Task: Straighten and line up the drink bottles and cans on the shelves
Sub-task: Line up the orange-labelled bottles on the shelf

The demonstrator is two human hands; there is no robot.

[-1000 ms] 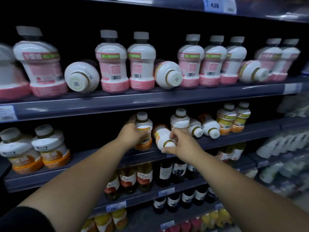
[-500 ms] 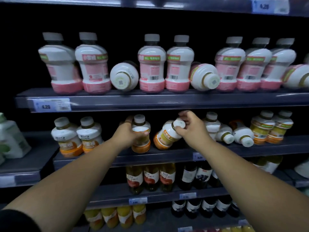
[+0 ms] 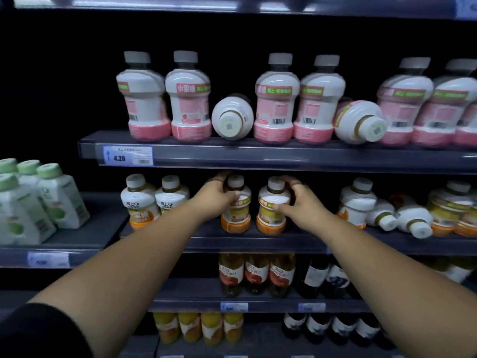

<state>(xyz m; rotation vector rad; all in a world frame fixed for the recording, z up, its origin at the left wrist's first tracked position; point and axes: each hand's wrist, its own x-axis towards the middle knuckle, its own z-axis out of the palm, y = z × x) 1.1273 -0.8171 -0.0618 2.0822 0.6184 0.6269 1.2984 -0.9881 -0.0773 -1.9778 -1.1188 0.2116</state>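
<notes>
On the middle shelf [image 3: 258, 241] two white-and-orange bottles stand upright side by side. My left hand [image 3: 215, 197] grips the left one [image 3: 237, 215] from its left side. My right hand [image 3: 300, 202] wraps the right one [image 3: 272, 213] from its right, thumb across the label. Two more orange bottles [image 3: 152, 200] stand further left. To the right, two orange bottles lie on their sides [image 3: 402, 220] between upright ones. On the shelf above, among upright pink bottles [image 3: 294, 104], one lies cap-forward [image 3: 232, 117] and another lies tipped [image 3: 361, 122].
Green-capped white cartons [image 3: 38, 200] stand on a lower shelf at the left. Below my arms are rows of juice bottles [image 3: 255, 275], dark wine bottles [image 3: 327, 277] and yellow drinks [image 3: 198, 329]. A price tag reading 4.20 [image 3: 127, 156] is on the upper shelf edge.
My right hand has lifted the tipped orange bottle upright and set it beside the one my left hand holds. The view has shifted to the left.
</notes>
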